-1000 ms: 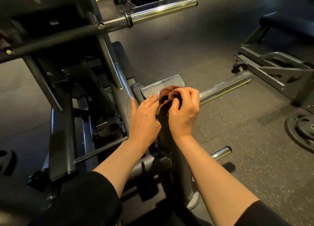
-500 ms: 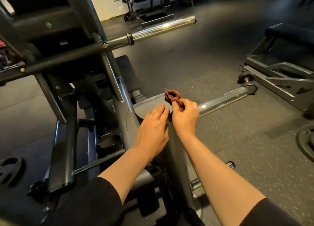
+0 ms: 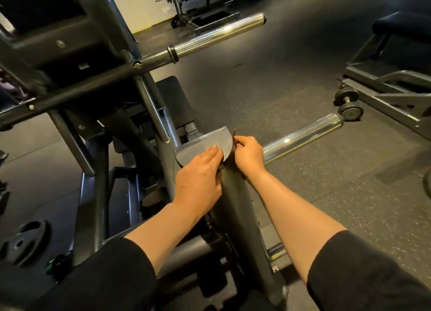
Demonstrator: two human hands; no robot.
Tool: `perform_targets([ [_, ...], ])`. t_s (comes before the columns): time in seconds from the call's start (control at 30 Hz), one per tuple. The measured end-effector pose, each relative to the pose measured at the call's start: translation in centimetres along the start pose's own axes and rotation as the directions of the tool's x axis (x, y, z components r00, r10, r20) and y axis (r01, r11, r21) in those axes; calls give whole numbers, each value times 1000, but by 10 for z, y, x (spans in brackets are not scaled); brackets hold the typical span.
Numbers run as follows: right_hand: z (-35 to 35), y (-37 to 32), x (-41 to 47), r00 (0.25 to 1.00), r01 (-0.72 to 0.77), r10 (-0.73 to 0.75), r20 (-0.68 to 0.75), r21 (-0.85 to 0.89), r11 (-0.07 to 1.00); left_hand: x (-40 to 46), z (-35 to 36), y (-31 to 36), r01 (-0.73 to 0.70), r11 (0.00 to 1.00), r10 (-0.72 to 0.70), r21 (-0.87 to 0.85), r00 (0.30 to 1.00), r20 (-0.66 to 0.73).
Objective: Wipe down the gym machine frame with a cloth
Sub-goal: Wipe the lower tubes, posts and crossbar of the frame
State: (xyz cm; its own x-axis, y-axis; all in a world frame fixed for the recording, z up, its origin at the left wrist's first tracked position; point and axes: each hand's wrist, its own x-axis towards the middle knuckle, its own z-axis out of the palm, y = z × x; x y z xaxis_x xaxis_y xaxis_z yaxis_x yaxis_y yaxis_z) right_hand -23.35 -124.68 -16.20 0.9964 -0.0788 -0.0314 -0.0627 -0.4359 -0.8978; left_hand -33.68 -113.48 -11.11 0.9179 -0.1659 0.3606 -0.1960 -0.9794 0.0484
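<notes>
The right hand (image 3: 248, 155) curls round the brown cloth (image 3: 235, 133), pressed against the frame (image 3: 235, 194) beside its flat grey cap (image 3: 203, 142). Only a thin dark strip of cloth shows above the fingers. The left hand (image 3: 198, 182) rests flat on the cap, fingers straight.

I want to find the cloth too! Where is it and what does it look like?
Find the dark machine post running up between the two arms, topped by a flat grey half-round cap. At the cap's right edge, the right hand pinches the cloth: a thin reddish-brown sliver, the only soft thing among metal.
</notes>
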Motion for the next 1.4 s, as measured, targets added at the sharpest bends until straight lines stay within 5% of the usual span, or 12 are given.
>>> perform_targets([
  [0.23,1,-4,-90,981,64,-33,-192,153,986,-2,0,1,52,992,-48,-117,998,36],
  [0.33,-5,-14,-122,984,103,-54,-169,301,948,-23,-1,4,106,888,-136,-448,990,-35],
  [0.4,-8,-23,-137,983,149,-106,-149,320,936,-50,-1,16,142,728,-268,-671,960,-87],
  [0.57,-2,-44,-161,997,-11,-27,72,486,874,-69,-3,11,424,156,-601,-892,758,255],
  [0.63,-4,-48,-158,996,88,-92,7,250,964,-66,-3,-2,447,-82,-670,-891,637,381],
  [0.7,-6,-52,-144,940,298,-312,-139,-112,948,-63,-4,-16,432,-231,-765,-872,474,437],
  [0.77,-1,-58,-125,910,391,-415,7,-354,850,-57,-3,-32,364,-338,-829,-868,321,457],
  [0.83,5,-52,-113,893,449,-393,220,-491,747,-48,3,-44,315,-377,-813,-871,337,474],
  [0.97,14,-42,-114,893,450,-387,230,-508,735,-42,16,-28,337,-356,-661,-872,569,490],
  [1.1,14,-44,-114,899,436,-377,224,-545,716,-55,45,-7,379,-240,-697,-894,573,431],
  [1.3,11,-48,-117,892,450,-376,252,-585,675,-73,70,-10,500,-521,-575,-692,393,717],
  [1.4,9,-47,-115,889,455,-378,259,-604,654,-55,58,-20,458,-334,-660,-824,510,551],
])
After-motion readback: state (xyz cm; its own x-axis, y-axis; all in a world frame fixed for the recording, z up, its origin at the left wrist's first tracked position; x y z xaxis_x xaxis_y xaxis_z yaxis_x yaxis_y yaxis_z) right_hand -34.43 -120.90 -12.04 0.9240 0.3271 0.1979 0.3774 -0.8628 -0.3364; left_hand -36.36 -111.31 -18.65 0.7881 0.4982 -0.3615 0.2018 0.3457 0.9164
